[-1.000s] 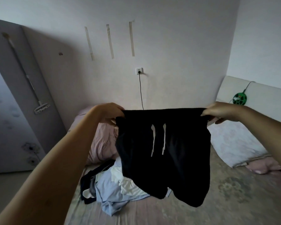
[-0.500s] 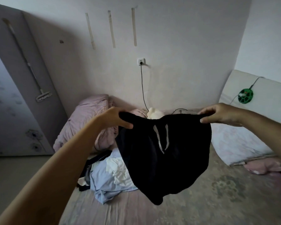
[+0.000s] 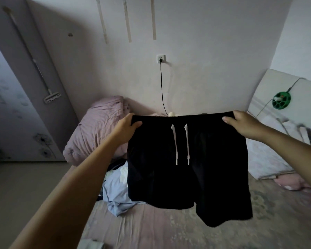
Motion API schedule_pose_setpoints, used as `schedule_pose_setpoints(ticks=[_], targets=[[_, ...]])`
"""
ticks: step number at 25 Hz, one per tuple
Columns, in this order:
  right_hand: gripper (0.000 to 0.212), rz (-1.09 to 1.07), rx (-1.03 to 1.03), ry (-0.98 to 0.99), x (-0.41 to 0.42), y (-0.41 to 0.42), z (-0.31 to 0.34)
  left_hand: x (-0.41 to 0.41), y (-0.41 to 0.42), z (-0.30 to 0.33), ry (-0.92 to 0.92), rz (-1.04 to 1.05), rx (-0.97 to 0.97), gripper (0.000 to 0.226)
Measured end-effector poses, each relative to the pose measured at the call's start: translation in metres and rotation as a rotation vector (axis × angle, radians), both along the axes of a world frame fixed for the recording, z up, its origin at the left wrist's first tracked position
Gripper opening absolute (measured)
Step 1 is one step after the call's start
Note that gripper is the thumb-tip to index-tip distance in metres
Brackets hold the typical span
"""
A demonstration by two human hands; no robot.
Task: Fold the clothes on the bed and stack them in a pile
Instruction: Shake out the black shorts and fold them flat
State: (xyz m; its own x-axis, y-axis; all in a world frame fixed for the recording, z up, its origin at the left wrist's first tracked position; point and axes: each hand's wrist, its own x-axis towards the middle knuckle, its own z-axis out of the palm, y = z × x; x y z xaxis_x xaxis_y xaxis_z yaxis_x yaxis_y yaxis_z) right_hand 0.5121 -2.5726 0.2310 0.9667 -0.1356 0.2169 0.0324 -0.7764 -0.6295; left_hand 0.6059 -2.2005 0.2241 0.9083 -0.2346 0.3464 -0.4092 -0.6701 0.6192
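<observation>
A pair of black shorts (image 3: 214, 177) with two white drawstrings hangs in the air above the bed (image 3: 160, 229), spread flat with both legs down. My left hand (image 3: 127, 129) grips the left end of the waistband. My right hand (image 3: 244, 124) grips the right end. Behind the shorts, a heap of unfolded clothes (image 3: 115, 193) in pale blue, white and dark cloth lies on the mattress, partly hidden.
A rolled pink quilt (image 3: 95, 130) lies at the bed's far left corner. Pillows (image 3: 269, 157) sit against the headboard (image 3: 284, 94) on the right, with a green reel on it. A black cable hangs from a wall socket (image 3: 160, 58). A wardrobe stands at left.
The shorts swung up and bunched half a second ago; now they hang straight and fully spread. Both hands have moved a little farther apart, pulling the waistband taut.
</observation>
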Motion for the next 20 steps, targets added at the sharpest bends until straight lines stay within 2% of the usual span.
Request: schedule_pose_setpoints(ticks=[2,5,8,10,12,14,17,20], targets=[[0.022,-0.015,0.094,0.055,0.007,0.006,-0.013,0.006,-0.002,-0.009,0.006,0.083,0.033,0.015],[0.029,-0.091,0.325,0.126,0.011,0.018,-0.025,0.011,-0.006,-0.022,0.094,0.162,0.01,0.033],[0.026,-0.065,0.278,0.171,0.008,0.03,-0.027,0.016,0.0,-0.029,0.194,0.17,0.007,0.036],[0.025,-0.078,0.254,0.169,0.009,0.032,-0.031,0.022,0.005,-0.035,0.282,0.134,-0.107,0.034],[0.035,-0.112,0.274,0.21,0.013,0.034,-0.036,0.021,0.001,-0.036,0.333,0.157,-0.241,0.028],[0.038,-0.14,0.45,0.232,0.019,0.046,-0.039,0.017,-0.013,-0.038,0.331,0.239,-0.271,0.022],[0.017,-0.071,0.634,0.136,0.021,0.085,-0.031,0.003,-0.045,-0.037,0.368,0.235,-0.398,0.023],[0.022,0.022,0.502,0.07,0.026,0.114,-0.032,-0.012,-0.072,-0.036,0.39,0.07,-0.529,0.029]])
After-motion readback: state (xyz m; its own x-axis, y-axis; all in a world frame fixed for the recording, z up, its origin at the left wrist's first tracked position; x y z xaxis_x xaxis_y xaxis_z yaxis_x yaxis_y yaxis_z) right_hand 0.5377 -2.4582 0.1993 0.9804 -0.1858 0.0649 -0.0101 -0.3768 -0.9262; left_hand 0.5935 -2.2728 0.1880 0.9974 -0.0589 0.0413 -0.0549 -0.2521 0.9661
